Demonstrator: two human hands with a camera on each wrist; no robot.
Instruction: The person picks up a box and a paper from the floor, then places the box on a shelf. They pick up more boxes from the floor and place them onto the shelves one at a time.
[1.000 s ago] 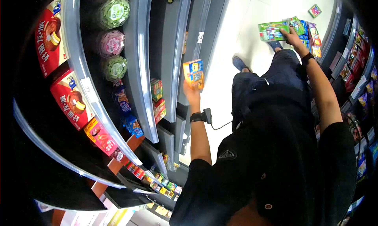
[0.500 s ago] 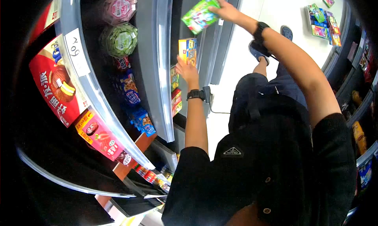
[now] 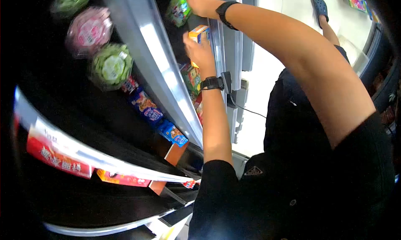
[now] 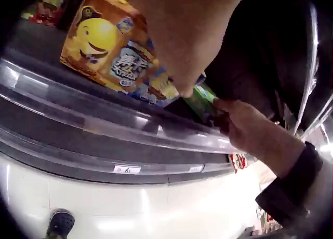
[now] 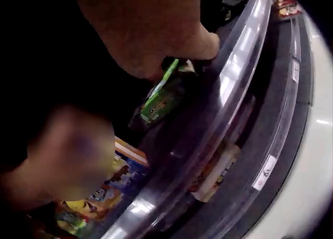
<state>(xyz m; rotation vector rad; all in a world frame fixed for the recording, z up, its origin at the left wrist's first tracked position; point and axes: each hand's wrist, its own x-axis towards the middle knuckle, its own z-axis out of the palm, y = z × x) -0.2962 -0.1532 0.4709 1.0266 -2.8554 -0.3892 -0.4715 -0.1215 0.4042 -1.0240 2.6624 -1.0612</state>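
Note:
At the shelf, my left hand [image 3: 200, 55] grips a blue and orange snack box [image 3: 199, 32], thumb and fingers on its sides. Beside that hand in the left wrist view stands an orange box with a yellow smiling face [image 4: 101, 49]. Farther along the same shelf, my right hand [image 3: 202, 1] holds a flat green box [image 3: 179, 8] by its edge. The right wrist view shows the green box [image 5: 158, 104] tilted just above the shelf, part of it hidden by the fingers. My left hand [image 5: 73, 153] is blurred there, over the blue box [image 5: 130, 169].
A clear raised lip [image 5: 239, 67] runs along the shelf front. More boxes [image 3: 192, 77] stand nearer my body. The shelf above holds round plastic tubs [image 3: 112, 66] and blue snack packs [image 3: 173, 133]. Colourful packs [image 3: 357, 2] lie on the floor at the far right.
My right hand has carried the green box from the floor pile across to the shelf. My left hand has brought its box in over the shelf. The view has shifted toward the shelves.

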